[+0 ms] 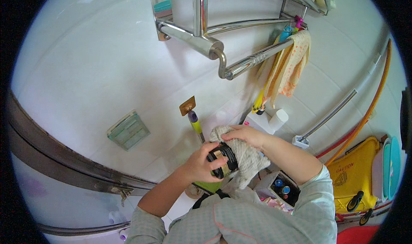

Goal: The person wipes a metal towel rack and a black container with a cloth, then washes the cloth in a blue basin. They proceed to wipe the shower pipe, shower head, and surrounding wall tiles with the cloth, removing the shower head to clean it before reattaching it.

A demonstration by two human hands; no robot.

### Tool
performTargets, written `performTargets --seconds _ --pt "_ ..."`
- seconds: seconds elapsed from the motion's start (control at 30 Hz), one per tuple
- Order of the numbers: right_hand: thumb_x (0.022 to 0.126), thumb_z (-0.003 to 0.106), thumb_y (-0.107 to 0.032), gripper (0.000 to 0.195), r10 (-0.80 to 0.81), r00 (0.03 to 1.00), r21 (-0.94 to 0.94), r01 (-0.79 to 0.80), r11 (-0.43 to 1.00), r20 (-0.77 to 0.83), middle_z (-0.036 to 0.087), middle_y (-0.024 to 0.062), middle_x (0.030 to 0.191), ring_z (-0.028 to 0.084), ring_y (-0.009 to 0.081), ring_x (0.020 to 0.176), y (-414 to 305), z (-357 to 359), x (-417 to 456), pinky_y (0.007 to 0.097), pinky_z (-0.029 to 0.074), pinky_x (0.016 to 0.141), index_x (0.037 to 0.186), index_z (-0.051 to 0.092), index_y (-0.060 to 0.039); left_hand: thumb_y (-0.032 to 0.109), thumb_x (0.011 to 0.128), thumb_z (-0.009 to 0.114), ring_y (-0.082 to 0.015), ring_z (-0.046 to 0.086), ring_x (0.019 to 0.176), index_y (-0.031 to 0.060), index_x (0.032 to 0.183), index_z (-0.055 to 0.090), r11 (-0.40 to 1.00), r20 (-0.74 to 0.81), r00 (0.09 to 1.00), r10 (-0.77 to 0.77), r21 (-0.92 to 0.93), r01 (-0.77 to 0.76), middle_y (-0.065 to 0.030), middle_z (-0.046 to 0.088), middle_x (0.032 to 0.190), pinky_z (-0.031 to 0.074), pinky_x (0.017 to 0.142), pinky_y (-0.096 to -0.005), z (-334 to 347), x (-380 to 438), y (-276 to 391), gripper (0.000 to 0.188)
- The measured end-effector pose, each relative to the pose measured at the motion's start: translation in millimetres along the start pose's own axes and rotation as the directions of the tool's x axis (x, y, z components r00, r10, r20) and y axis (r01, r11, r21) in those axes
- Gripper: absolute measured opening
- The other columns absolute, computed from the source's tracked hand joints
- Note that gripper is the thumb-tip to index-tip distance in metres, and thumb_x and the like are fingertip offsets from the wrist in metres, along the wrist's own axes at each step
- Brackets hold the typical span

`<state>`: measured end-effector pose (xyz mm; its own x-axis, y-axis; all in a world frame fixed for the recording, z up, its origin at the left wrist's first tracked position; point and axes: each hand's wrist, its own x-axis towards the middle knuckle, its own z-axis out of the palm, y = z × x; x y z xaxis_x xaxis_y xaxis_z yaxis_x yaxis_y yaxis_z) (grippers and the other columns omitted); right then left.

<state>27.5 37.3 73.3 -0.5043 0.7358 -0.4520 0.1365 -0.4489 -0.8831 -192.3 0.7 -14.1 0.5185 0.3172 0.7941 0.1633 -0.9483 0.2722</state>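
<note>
A black round container (pixel 229 154) with a light label sits in the grip of my left hand (pixel 200 164), its fingers wrapped around the near side. My right hand (pixel 246 136) clutches a grey-white fluffy cloth (pixel 249 157) and presses it against the container's far end. The cloth hangs down to the right, towards the front of my checked top. Whether the container has a lid under the cloth cannot be seen.
Above the hands runs a chrome towel rack (pixel 260 59) with a patterned towel (pixel 294 64). A hung handle (pixel 194 123) stands behind. On the right are a box with bottles (pixel 276 189), a yellow caution-marked wheeled bucket (pixel 351 176) and basins (pixel 391 168).
</note>
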Motion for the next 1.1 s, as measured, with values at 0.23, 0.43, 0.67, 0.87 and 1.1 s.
performTargets --seconds 0.23,0.43,0.67,0.87,1.1 --pt "0.089 0.063 -0.012 0.031 -0.098 0.948 0.565 -0.096 0.820 0.302 0.069 0.0135 0.112 0.069 0.0215 0.093 82.3 -53.5 9.8 0.0376 0.057 0.085 0.117 0.064 0.0002 0.032 0.061 0.088 -0.0342 0.047 0.121 0.0141 0.136 0.027 0.872 -0.342 0.891 -0.300 -0.476 0.111 -0.0220 0.038 0.133 0.041 0.103 -0.0454 61.8 4.7 15.8 0.098" --pt "0.092 0.055 -0.027 0.043 -0.508 0.858 0.872 0.302 0.384 -0.074 0.063 0.0159 0.125 0.059 0.0330 0.114 67.9 -45.4 -8.9 0.0441 0.045 0.102 0.126 0.058 -0.0010 0.048 0.084 0.067 -0.0265 0.044 0.134 0.0038 0.144 0.036 0.017 -0.020 0.605 -0.796 -1.000 -0.011 -0.0081 0.046 0.145 0.028 0.117 -0.0447 96.6 36.4 30.2 0.081" --pt "0.103 0.043 -0.042 0.055 -0.526 0.731 0.609 0.669 0.426 -0.436 0.053 0.0094 0.139 0.050 0.0260 0.126 81.2 -18.9 -4.7 0.0404 0.037 0.109 0.142 0.041 -0.0033 0.046 0.083 0.069 -0.0248 0.048 0.127 0.0075 0.147 0.028 0.321 -0.219 0.484 -0.847 -0.937 0.138 -0.0083 0.046 0.141 0.036 0.110 -0.0411 125.9 74.2 10.1 0.085" --pt "0.095 0.059 -0.038 0.076 -0.674 0.671 0.189 0.738 0.648 -0.309 0.038 0.0124 0.149 0.037 0.0242 0.136 114.0 -34.2 -12.1 0.0390 0.030 0.113 0.151 0.022 -0.0016 0.015 0.069 0.083 -0.0278 0.042 0.125 0.0130 0.141 0.012 0.856 -0.485 0.743 -0.462 -0.461 0.232 -0.0170 0.030 0.139 0.037 0.106 -0.0430 131.6 89.1 -2.8 0.102" --pt "0.068 0.079 -0.066 0.111 -0.684 0.618 0.163 0.776 0.609 -0.388 0.048 0.0102 0.140 0.044 0.0205 0.129 64.1 -79.0 -51.0 0.0359 0.035 0.109 0.146 0.032 -0.0018 0.012 0.068 0.084 -0.0298 0.039 0.133 0.0120 0.135 0.025 0.683 -0.217 0.881 -0.420 -0.715 0.149 -0.0170 0.034 0.140 0.036 0.108 -0.0487 114.2 111.4 12.2 0.089"
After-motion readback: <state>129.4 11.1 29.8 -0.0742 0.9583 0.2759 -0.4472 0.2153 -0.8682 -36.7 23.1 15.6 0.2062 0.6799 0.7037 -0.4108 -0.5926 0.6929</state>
